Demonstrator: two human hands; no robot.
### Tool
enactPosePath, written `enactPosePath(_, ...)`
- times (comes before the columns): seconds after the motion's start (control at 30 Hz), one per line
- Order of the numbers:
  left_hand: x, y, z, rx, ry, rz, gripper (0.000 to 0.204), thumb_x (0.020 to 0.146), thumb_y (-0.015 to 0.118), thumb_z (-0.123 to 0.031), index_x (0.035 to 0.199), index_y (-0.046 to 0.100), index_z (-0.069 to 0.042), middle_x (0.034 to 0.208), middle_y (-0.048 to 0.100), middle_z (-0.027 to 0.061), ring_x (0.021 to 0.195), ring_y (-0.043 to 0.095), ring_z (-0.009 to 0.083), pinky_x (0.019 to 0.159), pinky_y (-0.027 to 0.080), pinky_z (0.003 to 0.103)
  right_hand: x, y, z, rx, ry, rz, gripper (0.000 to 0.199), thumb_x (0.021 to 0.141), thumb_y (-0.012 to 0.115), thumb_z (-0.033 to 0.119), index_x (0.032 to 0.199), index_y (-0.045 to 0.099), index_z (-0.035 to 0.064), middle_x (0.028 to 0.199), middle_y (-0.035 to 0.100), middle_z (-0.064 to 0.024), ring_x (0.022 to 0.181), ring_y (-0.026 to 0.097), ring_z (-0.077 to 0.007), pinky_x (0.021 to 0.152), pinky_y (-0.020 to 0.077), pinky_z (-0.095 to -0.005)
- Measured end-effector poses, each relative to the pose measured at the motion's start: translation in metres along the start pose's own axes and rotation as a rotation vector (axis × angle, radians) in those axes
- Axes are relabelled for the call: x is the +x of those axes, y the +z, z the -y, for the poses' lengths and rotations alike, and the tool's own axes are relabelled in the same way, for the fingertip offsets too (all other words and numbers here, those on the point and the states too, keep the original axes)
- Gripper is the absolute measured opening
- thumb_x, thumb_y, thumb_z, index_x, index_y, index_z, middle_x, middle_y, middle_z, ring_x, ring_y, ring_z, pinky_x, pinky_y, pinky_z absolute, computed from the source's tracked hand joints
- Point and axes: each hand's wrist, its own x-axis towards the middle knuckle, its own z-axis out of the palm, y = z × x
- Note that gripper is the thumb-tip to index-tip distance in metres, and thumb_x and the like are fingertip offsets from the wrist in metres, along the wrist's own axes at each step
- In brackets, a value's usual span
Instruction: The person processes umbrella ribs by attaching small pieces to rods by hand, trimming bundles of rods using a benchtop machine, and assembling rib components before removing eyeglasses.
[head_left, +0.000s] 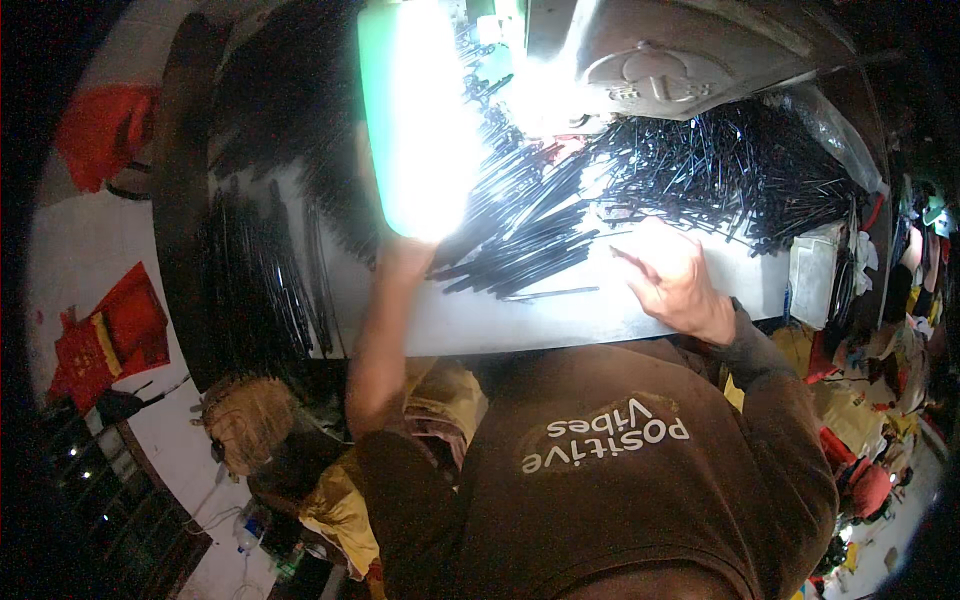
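Observation:
My right hand (pixel 672 282) is over the front of the pale worktop (pixel 640 325), fingers curled and pinched towards the thumb. A small dark tip shows at the fingertips, but glare keeps me from making out what it is. To its left lies a slanting spread of thin black strips (pixel 535 250), one strip apart from the rest near the front edge. My left forearm (pixel 385 335) reaches up from below, and my left hand's fingers are hidden behind the glaring lamp (pixel 420 120). A larger tangled heap of black strips (pixel 710 165) lies beyond my right hand.
A metal machine housing (pixel 680 75) with a raised emblem stands at the back. More black strips (pixel 255 260) cover the worktop's left side. A whitish box (pixel 815 275) sits at the right end. Red cloth (pixel 105 135) and a red bag (pixel 115 340) lie to the left.

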Motion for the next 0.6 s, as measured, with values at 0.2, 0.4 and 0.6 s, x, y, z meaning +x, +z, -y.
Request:
enactPosePath(0.2,-0.006,0.013,-0.019,-0.249,0.047,0.057,0.023,0.079,0.058,0.009,0.099,0.062,0.001,0.077,0.060,0.0121,0.064,0.057,0.0192,0.059,0.047,0.028,0.041,0.020,0.003,0.311,0.188,-0.107,0.006,0.080,0.063,0.003,0.081,0.059,-0.0022,0.063,0.051,-0.0048,0.050,0.045,-0.0065,0.045,0.0374,-0.0246)
enactPosePath(0.4,-0.018,0.037,-0.042,-0.356,0.109,-0.023,0.029,0.081,0.056,0.009,0.109,0.060,0.002,0.082,0.063,0.0127,0.062,0.057,0.0160,0.059,0.046,0.025,0.064,0.028,-0.003,0.431,0.147,-0.239,0.008,0.084,0.062,0.006,0.089,0.061,0.0003,0.067,0.058,-0.0017,0.055,0.051,-0.0043,0.048,0.0425,-0.0222)
enactPosePath(0.6,-0.024,0.038,-0.038,-0.485,-0.028,0.036,0.027,0.082,0.054,0.008,0.108,0.060,0.004,0.086,0.065,0.0141,0.067,0.059,0.0147,0.064,0.048,0.024,0.063,0.028,-0.012,0.388,0.176,-0.195,0.012,0.084,0.062,0.007,0.094,0.061,0.0002,0.069,0.059,-0.0018,0.056,0.054,-0.0045,0.048,0.0443,-0.0215)
